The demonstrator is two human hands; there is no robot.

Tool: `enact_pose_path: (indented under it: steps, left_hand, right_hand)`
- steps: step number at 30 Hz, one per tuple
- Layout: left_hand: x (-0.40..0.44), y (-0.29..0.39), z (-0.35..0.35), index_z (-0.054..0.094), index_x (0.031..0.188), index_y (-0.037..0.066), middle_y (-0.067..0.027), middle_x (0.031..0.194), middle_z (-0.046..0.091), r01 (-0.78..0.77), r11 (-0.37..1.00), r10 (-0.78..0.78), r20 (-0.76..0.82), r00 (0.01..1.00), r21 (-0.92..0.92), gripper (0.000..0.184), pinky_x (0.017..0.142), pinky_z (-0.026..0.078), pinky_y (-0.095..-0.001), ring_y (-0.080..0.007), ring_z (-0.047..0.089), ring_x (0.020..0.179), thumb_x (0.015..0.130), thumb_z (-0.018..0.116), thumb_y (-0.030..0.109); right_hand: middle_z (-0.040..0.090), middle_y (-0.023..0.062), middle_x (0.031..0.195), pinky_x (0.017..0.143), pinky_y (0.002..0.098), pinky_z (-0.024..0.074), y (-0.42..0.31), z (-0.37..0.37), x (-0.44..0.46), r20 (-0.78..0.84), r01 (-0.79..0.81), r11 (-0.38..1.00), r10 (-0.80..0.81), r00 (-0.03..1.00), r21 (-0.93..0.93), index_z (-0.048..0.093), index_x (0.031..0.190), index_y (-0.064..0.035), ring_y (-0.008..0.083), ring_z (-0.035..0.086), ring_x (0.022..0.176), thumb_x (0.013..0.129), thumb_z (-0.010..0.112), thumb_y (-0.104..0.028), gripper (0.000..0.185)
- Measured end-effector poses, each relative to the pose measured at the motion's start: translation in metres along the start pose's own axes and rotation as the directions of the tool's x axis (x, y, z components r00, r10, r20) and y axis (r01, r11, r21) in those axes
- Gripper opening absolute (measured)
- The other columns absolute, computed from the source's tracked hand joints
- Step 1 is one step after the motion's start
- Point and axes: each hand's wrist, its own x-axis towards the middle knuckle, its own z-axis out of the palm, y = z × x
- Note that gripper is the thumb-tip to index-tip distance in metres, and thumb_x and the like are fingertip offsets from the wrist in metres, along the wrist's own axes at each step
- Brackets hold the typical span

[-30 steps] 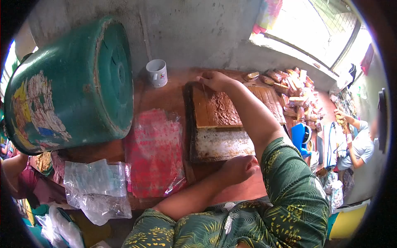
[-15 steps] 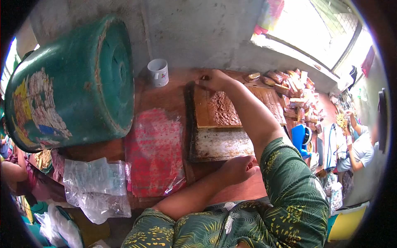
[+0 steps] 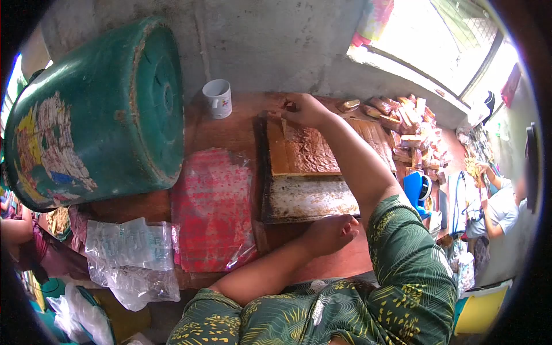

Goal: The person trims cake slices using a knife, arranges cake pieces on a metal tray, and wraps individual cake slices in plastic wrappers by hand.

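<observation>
Your brown slab (image 3: 313, 150) lies in the dark-edged tray (image 3: 313, 198) at centre frame, long axis running left to right. Your right hand (image 3: 305, 111) bends over its upper-left corner, fingers curled; you can't tell if they pinch anything. Below, your left hand (image 3: 332, 234) curls closed.

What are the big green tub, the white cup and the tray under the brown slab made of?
The green tub looks plastic: smooth, shiny, scuffed. The white cup is probably glazed pottery, smooth and a bit glossy, but could be plastic. The tray seems metal, blotchy and stained, with a dark, crusty rim.
</observation>
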Motion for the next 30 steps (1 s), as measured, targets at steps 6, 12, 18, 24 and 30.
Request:
enact_pose_path:
  steps: [6,12,18,24,30]
  left_hand:
    - [0.003,0.013,-0.01,0.067,0.106,0.001,-0.0163,0.089,0.072,0.048,0.995,-0.052,0.045,0.998,0.089,0.029,0.077,0.056,-0.0463,-0.0332,0.072,0.083,0.094,0.068,0.027]
    - [0.002,0.038,-0.026,0.065,0.098,-0.001,-0.018,0.087,0.072,0.107,0.99,-0.116,0.094,0.989,0.094,0.028,0.077,0.055,-0.0475,-0.0351,0.071,0.084,0.093,0.068,0.026]
    - [0.001,0.026,-0.017,0.067,0.108,0.002,-0.0161,0.092,0.072,0.054,0.997,-0.056,0.035,0.998,0.057,0.03,0.08,0.056,-0.0456,-0.0332,0.072,0.087,0.094,0.068,0.029]
    - [0.001,-0.005,0.004,0.069,0.119,0.007,-0.0139,0.097,0.073,0.031,0.999,-0.031,0.012,0.999,-0.016,0.036,0.083,0.058,-0.044,-0.0322,0.072,0.089,0.094,0.069,0.033]
    - [0.003,0.012,-0.01,0.067,0.123,0.006,-0.0161,0.105,0.074,0.076,0.989,-0.088,0.091,0.992,0.126,0.035,0.085,0.058,-0.0416,-0.0299,0.072,0.093,0.098,0.069,0.031]
  right_hand:
    - [0.074,0.0186,0.112,0.091,0.0412,0.0536,0.001,0.014,0.009,0.034,-0.131,0.987,0.135,0.99,-0.092,0.071,0.119,-0.0045,0.0297,0.07,0.101,0.093,0.076,-0.038,0.043]
    - [0.074,0.0161,0.105,0.089,0.0409,0.0545,-0.025,0.009,0.018,0.177,-0.247,0.963,0.263,0.948,-0.11,0.069,0.122,-0.0047,0.0269,0.07,0.1,0.092,0.079,-0.039,0.047]
    - [0.074,0.0117,0.098,0.083,0.037,0.055,-0.03,-0.008,0.011,0.167,-0.228,0.972,0.216,0.962,0.055,0.069,0.113,-0.0041,0.0197,0.068,0.093,0.089,0.083,-0.038,0.044]
    - [0.073,0.0155,0.097,0.082,0.0417,0.0566,-0.044,-0.008,-0.022,-0.162,0.034,0.984,-0.062,0.985,-0.175,0.07,0.105,-0.0066,0.031,0.071,0.092,0.084,0.085,-0.043,0.044]
    - [0.072,0.0162,0.095,0.08,0.0437,0.0571,-0.09,-0.015,-0.048,-0.279,0.295,0.854,-0.436,0.856,-0.429,0.068,0.103,-0.0048,0.0375,0.07,0.09,0.077,0.09,-0.041,0.049]
